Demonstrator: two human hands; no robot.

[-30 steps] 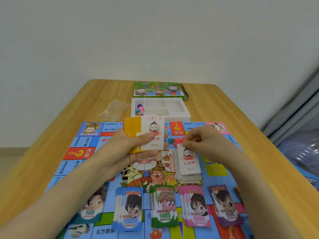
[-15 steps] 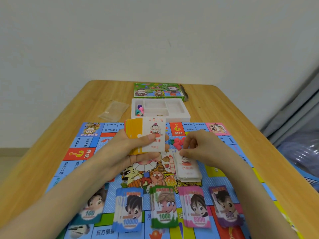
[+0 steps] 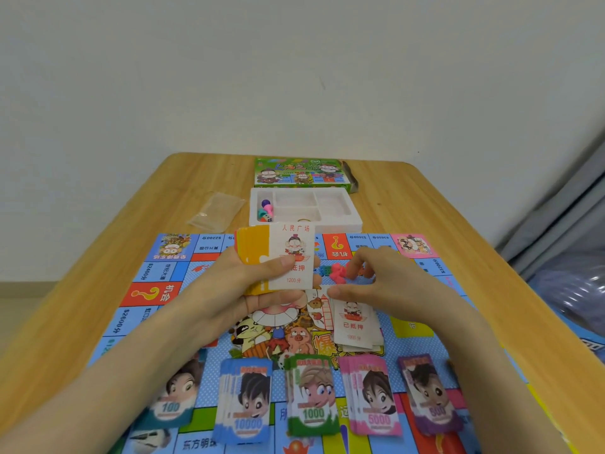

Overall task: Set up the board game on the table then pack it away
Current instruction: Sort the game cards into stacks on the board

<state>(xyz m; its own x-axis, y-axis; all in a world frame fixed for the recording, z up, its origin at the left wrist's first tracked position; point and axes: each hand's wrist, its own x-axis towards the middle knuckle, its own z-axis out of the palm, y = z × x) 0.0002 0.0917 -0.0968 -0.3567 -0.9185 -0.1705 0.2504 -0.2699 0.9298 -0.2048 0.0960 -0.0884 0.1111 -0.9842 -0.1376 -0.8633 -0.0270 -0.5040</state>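
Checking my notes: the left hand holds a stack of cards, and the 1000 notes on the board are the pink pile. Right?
No: in the head view the 1000 notes are the green pile; the pink pile reads 5000. The left hand does hold the stack of cards.

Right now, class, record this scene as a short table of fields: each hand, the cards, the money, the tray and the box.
Left hand: grips a card stack, white card on top
Right hand: holds nothing, at the far end of the white card pile on the board
Money: five note stacks in a row on the board's near side
Tray: white, beyond the board, coloured pawns in its left compartment
Box: green, behind the tray
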